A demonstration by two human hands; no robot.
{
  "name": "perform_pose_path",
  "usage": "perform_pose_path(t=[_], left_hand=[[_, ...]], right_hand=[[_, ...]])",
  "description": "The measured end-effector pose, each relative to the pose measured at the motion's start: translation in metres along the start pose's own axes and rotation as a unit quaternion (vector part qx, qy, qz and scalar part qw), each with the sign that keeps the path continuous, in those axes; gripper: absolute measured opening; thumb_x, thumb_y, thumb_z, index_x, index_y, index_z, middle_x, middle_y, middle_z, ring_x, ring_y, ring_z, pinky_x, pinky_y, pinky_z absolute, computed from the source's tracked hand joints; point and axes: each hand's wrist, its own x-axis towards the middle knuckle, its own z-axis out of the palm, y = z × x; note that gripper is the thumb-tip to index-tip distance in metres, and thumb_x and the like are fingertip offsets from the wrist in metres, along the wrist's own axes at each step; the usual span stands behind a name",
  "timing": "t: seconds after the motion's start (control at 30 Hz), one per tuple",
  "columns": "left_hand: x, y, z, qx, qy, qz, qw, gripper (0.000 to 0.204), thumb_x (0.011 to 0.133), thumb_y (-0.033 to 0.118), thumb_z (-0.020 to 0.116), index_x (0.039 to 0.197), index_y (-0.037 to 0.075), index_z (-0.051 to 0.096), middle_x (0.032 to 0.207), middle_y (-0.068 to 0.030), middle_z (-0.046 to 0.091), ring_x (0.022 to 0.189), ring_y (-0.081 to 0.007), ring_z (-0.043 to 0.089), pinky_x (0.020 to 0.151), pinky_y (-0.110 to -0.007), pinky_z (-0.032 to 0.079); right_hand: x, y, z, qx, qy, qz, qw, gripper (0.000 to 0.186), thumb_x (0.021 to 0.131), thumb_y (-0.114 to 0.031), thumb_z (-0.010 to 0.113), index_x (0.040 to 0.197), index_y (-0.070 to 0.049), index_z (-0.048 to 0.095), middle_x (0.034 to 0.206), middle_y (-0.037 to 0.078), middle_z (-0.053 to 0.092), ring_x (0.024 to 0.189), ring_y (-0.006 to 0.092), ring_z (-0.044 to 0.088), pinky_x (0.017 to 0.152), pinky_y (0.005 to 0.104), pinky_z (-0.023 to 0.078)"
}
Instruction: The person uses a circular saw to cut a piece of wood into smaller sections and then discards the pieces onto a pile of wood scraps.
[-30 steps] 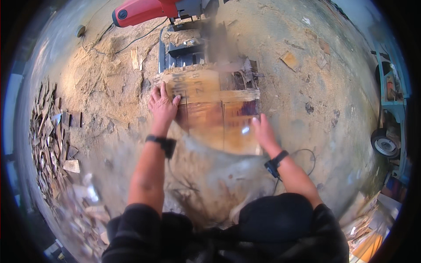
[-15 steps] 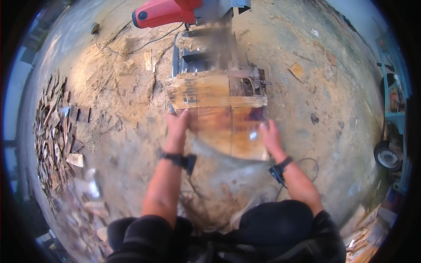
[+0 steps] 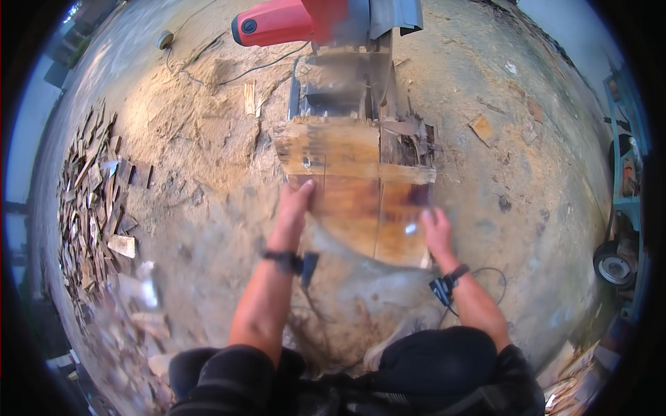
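A worn wooden board (image 3: 349,216), orange-brown with darker stains and narrow seams, lies in front of me. My left hand (image 3: 295,204) grips its left edge, the thumb resting on top. At the opposite edge my right hand (image 3: 438,236) holds the board, with part of its fingers hidden and somewhat blurred. Against the board's far side rests a paler, rough-edged wood strip (image 3: 333,144). Beyond it stands a power saw with a red handle (image 3: 277,24) and a grey guard (image 3: 395,17), above a dark metal base (image 3: 333,90).
Sawdust (image 3: 187,90) covers the ground around the saw, and a black cord (image 3: 260,69) runs through it. Many wood offcuts (image 3: 90,201) are piled at the left. A blue frame (image 3: 628,187) with a wheel (image 3: 615,265) stands at the far right.
The whole view has shifted a little, so the saw, board and hands appear farther right. Both hands keep their places at the board's edges.
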Motion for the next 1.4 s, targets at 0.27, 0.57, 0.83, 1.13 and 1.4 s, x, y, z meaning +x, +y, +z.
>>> perform_pose_path(t=[0.27,0.57,0.83,1.13,1.4], left_hand=[[0.013,0.041,0.013,0.082,0.009,0.050,0.995,0.016,0.094,0.015,0.066,0.102,0.002,0.059,0.084,-0.0023,0.066,0.071,-0.0108,0.062,0.061,-0.026,0.050],[0.019,0.063,0.028,0.049,0.008,0.103,0.993,0.022,0.092,0.017,0.070,0.096,0.003,0.054,0.084,-0.0013,0.059,0.070,-0.0078,0.053,0.059,-0.024,0.045],[0.017,0.075,0.026,0.076,-0.022,0.093,0.992,0.025,0.091,0.017,0.070,0.102,0.000,0.055,0.089,-0.0026,0.061,0.076,-0.0087,0.056,0.064,-0.025,0.048],[0.042,0.058,0.022,0.183,0.040,0.163,0.969,0.026,0.092,0.015,0.067,0.109,-0.002,0.056,0.095,-0.0050,0.064,0.080,-0.0102,0.059,0.067,-0.025,0.050],[0.068,0.048,0.019,0.222,0.032,0.211,0.952,0.023,0.091,0.015,0.067,0.101,-0.005,0.061,0.089,-0.0057,0.066,0.076,-0.0092,0.060,0.063,-0.024,0.048]], right_hand=[[0.045,-0.013,0.003,-0.024,-0.032,-0.001,0.999,0.047,0.095,-0.037,0.062,0.122,0.002,0.060,0.108,0.026,0.068,0.102,0.0346,0.067,0.087,0.0416,0.049],[0.057,-0.024,0.018,-0.050,0.017,-0.024,0.998,0.035,0.095,-0.033,0.061,0.101,0.002,0.058,0.091,0.027,0.064,0.087,0.0416,0.063,0.076,0.0457,0.048],[0.039,-0.010,0.031,0.014,-0.017,0.027,0.999,0.029,0.096,-0.028,0.061,0.096,0.001,0.058,0.082,0.019,0.062,0.077,0.0253,0.057,0.073,0.0405,0.047],[0.040,-0.001,0.033,0.083,-0.009,0.020,0.996,0.025,0.099,-0.026,0.058,0.094,-0.001,0.059,0.081,0.011,0.060,0.078,0.0178,0.052,0.075,0.0364,0.046],[0.049,-0.011,0.028,0.086,-0.020,0.014,0.996,0.028,0.099,-0.028,0.057,0.094,-0.001,0.059,0.082,0.012,0.061,0.078,0.0180,0.051,0.075,0.0362,0.046]])
